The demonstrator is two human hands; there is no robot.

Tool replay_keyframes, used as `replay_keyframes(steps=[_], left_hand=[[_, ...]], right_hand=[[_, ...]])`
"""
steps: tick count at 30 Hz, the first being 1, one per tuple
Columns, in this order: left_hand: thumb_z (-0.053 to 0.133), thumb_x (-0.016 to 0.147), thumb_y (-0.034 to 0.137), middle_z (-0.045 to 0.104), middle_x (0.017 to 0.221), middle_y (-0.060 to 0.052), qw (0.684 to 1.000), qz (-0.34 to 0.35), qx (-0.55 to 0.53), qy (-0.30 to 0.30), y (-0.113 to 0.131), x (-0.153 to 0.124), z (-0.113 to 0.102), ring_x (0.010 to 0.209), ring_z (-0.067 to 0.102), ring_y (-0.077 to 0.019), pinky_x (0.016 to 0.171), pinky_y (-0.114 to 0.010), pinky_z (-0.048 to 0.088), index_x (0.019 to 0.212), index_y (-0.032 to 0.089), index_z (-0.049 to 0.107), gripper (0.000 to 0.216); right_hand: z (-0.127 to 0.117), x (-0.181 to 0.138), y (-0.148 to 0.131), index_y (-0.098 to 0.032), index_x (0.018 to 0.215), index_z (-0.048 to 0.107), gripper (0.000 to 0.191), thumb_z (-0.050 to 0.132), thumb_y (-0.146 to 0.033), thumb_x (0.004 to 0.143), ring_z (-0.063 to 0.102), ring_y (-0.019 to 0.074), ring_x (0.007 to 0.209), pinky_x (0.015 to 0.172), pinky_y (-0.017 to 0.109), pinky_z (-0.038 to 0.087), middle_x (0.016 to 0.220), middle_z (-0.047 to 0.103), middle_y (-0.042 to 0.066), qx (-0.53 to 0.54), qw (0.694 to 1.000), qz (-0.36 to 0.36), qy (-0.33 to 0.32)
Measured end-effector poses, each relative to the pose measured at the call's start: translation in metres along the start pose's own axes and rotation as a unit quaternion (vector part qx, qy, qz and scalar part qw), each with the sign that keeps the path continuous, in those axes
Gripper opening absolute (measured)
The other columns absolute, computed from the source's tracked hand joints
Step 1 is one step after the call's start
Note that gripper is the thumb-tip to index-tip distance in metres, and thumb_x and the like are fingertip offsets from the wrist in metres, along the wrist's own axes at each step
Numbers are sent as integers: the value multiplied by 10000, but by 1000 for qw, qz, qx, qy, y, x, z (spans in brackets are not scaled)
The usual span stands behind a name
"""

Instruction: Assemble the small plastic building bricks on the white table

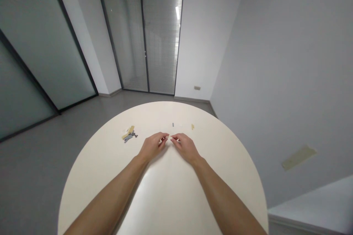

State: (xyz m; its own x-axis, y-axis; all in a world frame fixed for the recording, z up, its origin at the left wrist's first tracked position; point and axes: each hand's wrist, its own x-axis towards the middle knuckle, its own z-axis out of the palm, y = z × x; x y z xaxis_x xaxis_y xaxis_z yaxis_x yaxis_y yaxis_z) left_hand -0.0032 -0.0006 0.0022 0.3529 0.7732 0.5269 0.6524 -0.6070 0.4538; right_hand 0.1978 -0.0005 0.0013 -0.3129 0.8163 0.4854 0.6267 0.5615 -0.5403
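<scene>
Both my hands meet over the middle of a round cream table point(165, 198). My left hand point(152, 145) has its fingers curled and pinched toward the right. My right hand point(185, 146) pinches back toward it, fingertips almost touching. Between the fingertips sits a tiny pale piece point(169, 138), too small to name. A small heap of tan and grey pieces point(129, 134) lies on the table to the left of my left hand.
A small grey piece point(173, 124) and a small tan piece point(192, 126) lie beyond my hands. Further back stand a glass door with blinds point(146, 40) and glass partitions point(41, 51) at the left. A grey wall point(289, 62) runs along the right.
</scene>
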Motion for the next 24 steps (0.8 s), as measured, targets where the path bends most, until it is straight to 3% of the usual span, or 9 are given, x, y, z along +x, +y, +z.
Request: replay_keyframes(steps=[24], left_hand=[[560, 935, 386, 718, 918, -7, 1000, -1, 14, -1, -1, 1, -1, 816, 670, -151, 730, -253, 530, 1076, 236, 653, 226]], right_hand=[[3, 1, 3, -249, 1151, 643, 227, 519, -319, 974, 635, 172, 955, 893, 321, 472, 1072, 699, 39, 21, 1000, -2, 16]])
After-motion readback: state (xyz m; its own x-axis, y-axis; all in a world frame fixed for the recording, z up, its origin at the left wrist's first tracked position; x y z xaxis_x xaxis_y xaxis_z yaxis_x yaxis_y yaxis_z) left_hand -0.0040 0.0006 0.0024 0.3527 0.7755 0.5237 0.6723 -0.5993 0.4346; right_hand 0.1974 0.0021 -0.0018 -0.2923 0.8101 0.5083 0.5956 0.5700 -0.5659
